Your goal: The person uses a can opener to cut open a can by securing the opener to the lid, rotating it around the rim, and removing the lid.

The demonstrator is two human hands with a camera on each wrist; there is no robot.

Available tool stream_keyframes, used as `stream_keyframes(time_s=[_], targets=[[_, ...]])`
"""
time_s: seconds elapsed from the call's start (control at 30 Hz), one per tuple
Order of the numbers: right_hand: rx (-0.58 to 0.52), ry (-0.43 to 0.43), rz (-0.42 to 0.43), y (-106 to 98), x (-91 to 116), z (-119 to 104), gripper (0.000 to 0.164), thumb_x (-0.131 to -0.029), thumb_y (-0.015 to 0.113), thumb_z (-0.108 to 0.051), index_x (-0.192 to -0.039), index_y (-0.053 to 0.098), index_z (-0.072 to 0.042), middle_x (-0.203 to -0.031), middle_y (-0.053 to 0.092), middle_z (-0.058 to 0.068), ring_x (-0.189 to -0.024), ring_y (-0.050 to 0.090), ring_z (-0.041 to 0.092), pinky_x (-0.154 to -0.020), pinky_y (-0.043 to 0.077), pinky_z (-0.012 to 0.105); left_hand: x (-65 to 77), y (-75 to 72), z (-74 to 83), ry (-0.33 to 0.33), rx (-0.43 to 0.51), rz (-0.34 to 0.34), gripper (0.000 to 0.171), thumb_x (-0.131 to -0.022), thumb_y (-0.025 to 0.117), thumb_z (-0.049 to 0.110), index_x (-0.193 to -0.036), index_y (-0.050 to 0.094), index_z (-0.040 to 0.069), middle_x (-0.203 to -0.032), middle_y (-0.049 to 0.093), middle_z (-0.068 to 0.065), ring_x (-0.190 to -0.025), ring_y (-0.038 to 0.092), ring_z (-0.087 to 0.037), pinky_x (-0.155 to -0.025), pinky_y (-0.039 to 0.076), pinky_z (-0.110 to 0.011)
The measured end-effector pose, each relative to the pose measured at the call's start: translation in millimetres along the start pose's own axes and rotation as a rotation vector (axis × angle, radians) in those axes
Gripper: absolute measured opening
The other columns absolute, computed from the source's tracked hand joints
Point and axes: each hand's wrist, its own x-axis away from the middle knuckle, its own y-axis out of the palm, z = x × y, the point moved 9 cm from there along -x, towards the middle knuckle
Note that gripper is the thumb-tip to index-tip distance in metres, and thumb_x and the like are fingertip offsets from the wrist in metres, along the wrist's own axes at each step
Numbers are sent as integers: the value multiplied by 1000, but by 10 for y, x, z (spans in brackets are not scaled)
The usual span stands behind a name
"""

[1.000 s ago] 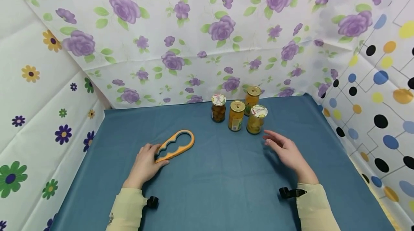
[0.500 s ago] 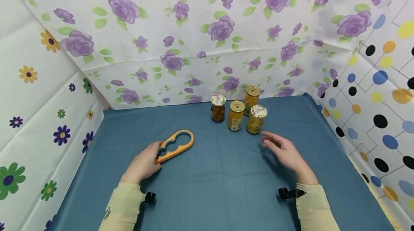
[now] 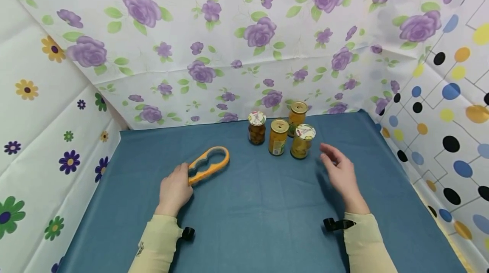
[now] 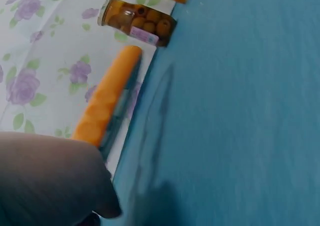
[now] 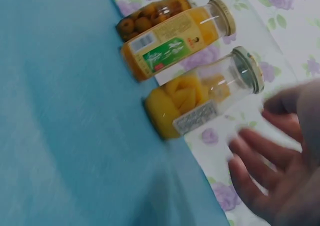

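Note:
My left hand grips the end of an orange jar opener, a long loop with a scalloped inner edge. In the left wrist view the jar opener is raised over the cloth, its shadow below. On the right, my right hand hovers with relaxed fingers, holding nothing. Nearest to it stands a glass jar of yellow fruit pieces with a patterned white lid. In the right wrist view the fingers are close to this jar, apart from it.
Beside that jar are a gold-lidded jar with a green label, another gold-lidded jar behind, and a jar of brown round pieces. A blue cloth covers the table. Patterned sheets hang at the back and both sides.
My left hand has wrapped further over the jar opener's end and lifted it from the cloth. My right hand has shifted slightly away from the nearest jar. The jars have stayed put.

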Motion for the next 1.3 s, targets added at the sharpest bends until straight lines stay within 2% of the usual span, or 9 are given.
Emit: stream_keyframes(time_s=[0.1, 0.23, 0.37, 0.53, 0.7, 0.9, 1.07, 1.3], targets=[[-58, 88, 100, -58, -74, 37, 51, -111, 59, -23, -160, 51, -12, -154, 58, 14, -138, 55, 33, -106, 46, 49, -60, -119, 126, 7, 58, 118, 57, -83, 68, -15, -138, 62, -2, -116, 67, -23, -90, 68, -40, -75, 52, -55], [-110, 192, 68, 48, -188, 78, 73, -107, 65, -26, -171, 30, -17, -168, 40, 17, -153, 38, 39, -118, 36, 61, -147, -297, 354, -3, 114, 234, 55, -88, 73, -12, -140, 62, 2, -120, 67, -21, -101, 66, -40, -82, 46, -57], [-117, 227, -1, 248, -303, 81, 88, -102, 72, -24, -173, 20, -18, -172, 30, 20, -158, 28, 42, -122, 28, 64, -227, -412, 595, -8, 142, 269, 45, -99, 75, 3, -142, 63, 10, -116, 68, -16, -99, 63, -38, -82, 45, -59], [-127, 206, -17, 440, -379, 82, 89, -99, 75, -19, -172, 24, -15, -170, 34, 21, -157, 30, 42, -123, 27, 62, -258, -445, 808, 6, 196, 272, 39, -105, 70, 14, -144, 65, 18, -108, 68, -12, -88, 61, -34, -66, 50, -52], [-180, 168, 6, 544, -414, 52, 85, -99, 76, -15, -170, 29, -11, -166, 39, 22, -153, 36, 42, -122, 31, 60, -246, -446, 863, 2, 249, 290, 38, -108, 66, 20, -145, 66, 22, -102, 68, -9, -84, 62, -30, -59, 52, -49], [-224, 135, 39, 620, -458, 1, 83, -97, 77, -14, -168, 34, -9, -161, 45, 22, -148, 42, 42, -116, 38, 59, -242, -491, 867, 8, 298, 319, 41, -108, 67, 19, -148, 64, 17, -106, 68, -11, -90, 63, -32, -64, 54, -51], [-236, 152, 42, 680, -505, 11, 76, -95, 80, -17, -161, 43, -5, -155, 51, 23, -144, 48, 41, -116, 40, 57, -236, -558, 859, 14, 329, 359, 47, -104, 71, 13, -150, 62, 18, -105, 65, -10, -92, 59, -32, -65, 52, -51], [-237, 182, 60, 710, -585, 76, 81, -93, 83, -26, -160, 43, -6, -153, 52, 22, -140, 51, 41, -114, 41, 57, -253, -601, 897, 33, 341, 372, 47, -103, 73, 16, -150, 63, 17, -102, 63, -9, -88, 56, -30, -62, 49, -47]])
